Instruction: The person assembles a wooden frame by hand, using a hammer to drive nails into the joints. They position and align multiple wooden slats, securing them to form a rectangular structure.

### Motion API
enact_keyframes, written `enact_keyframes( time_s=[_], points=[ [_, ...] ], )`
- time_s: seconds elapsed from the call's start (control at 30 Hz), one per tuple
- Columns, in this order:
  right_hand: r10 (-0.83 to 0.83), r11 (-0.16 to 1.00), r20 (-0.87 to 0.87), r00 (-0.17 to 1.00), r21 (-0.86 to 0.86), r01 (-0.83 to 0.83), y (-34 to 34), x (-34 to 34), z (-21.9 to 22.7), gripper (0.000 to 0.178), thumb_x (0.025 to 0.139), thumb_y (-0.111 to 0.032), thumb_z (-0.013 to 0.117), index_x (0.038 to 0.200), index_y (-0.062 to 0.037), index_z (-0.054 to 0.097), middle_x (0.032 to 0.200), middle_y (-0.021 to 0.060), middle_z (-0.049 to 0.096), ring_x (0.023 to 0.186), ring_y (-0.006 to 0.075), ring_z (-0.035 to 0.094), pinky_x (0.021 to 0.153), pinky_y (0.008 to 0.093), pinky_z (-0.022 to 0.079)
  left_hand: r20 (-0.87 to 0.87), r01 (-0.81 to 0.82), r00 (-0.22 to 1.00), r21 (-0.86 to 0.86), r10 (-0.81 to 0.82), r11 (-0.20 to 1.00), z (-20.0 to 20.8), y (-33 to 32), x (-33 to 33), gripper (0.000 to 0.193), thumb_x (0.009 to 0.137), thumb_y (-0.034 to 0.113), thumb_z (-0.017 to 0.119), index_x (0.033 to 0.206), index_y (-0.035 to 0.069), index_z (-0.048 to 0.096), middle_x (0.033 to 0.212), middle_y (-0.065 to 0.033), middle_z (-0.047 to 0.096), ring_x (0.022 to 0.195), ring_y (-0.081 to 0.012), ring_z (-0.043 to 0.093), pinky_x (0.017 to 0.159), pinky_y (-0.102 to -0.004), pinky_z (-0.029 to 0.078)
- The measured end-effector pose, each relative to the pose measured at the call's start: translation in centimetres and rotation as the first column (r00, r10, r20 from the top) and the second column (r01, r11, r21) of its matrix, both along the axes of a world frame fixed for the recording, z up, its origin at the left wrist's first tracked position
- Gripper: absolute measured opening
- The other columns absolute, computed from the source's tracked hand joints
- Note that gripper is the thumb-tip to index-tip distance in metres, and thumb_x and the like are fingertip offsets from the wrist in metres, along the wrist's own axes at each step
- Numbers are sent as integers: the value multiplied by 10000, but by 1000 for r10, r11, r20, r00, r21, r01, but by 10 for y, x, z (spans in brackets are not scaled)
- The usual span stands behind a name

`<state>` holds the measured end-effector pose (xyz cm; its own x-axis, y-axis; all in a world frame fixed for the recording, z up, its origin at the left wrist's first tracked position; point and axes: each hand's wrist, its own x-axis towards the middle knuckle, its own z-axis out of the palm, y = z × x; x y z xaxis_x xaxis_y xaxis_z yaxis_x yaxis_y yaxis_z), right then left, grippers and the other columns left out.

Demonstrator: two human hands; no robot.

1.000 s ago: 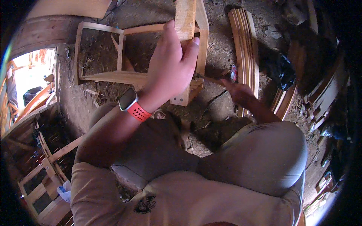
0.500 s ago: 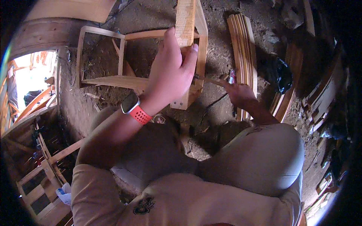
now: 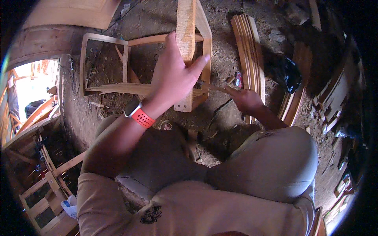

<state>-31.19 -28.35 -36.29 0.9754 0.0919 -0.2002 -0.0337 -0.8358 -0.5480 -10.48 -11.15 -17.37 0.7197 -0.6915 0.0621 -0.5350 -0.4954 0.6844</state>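
Note:
A pale wooden frame (image 3: 185, 88) of joined bars lies and stands before me on the ground. My left hand (image 3: 173, 72) is against its upright board, fingers bent at the board's left edge and partly hidden, thumb stretched across to the right. Two dark nail heads or holes show near the board's lower end. My right hand (image 3: 248, 101) is closed round the wooden handle of a hammer (image 3: 218, 88). The hammer's dark head, barely visible, is at the frame's right side, close to the lower corner joint.
A stack of long wooden strips (image 3: 249, 51) lies right of the frame, with a black plastic bag (image 3: 290, 74) beyond it. Scrap wood (image 3: 334, 102) piles up at far right. A wooden panel (image 3: 75, 13) is at upper left, and another slatted frame (image 3: 47, 185) at lower left.
My left thumb has lifted from the board and spread outward. The hammer and right hand have shifted slightly down and left in view, as the whole view moved a little.

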Motion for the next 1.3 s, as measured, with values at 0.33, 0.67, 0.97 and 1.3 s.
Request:
enact_keyframes(
  time_s=[0.33, 0.67, 0.97, 1.3],
  points=[
    [-470, 849, 129, 873, 336, 407, -70, -27, 60, 323, 989, -208, 622, 1278, -63, 619, 963, 235, 697, 822, 430, 689, 700, 460, 534, -279, -366, 875, 152, 395, 918, 101, 88, 15, 459, 887, 74, 696, 1309, 57, 514, 946, -44, 569, 765, -118, 588, 586, -273, 527],
    [-512, 750, 39, 858, 507, 425, -64, -21, 66, 327, 1008, -155, 611, 1276, 32, 610, 1046, 245, 703, 922, 296, 712, 810, 392, 519, -426, -465, 821, -113, 380, 878, 222, 281, 117, 430, 824, 39, 591, 1248, -25, 558, 849, -46, 581, 490, -92, 455, 418, -208, 378],
    [-486, 750, 32, 873, 528, 398, -46, -14, 57, 318, 1030, -181, 577, 1282, 11, 602, 1019, 233, 686, 875, 261, 675, 794, 387, 498, -318, -574, 773, 17, 549, 819, 252, 370, 192, 413, 854, 143, 600, 1245, 12, 576, 823, -21, 569, 570, -101, 488, 594, -265, 425],
    [-421, 645, -147, 895, 645, 410, -77, -36, 75, 385, 1026, -184, 612, 1324, 49, 539, 1183, 151, 629, 1055, 200, 607, 959, 335, 461, 128, -642, 754, 352, 644, 681, 258, 352, 211, 347, 957, 358, 704, 991, 14, 675, 759, -13, 592, 678, -104, 592, 647, -269, 504]
  ],
)
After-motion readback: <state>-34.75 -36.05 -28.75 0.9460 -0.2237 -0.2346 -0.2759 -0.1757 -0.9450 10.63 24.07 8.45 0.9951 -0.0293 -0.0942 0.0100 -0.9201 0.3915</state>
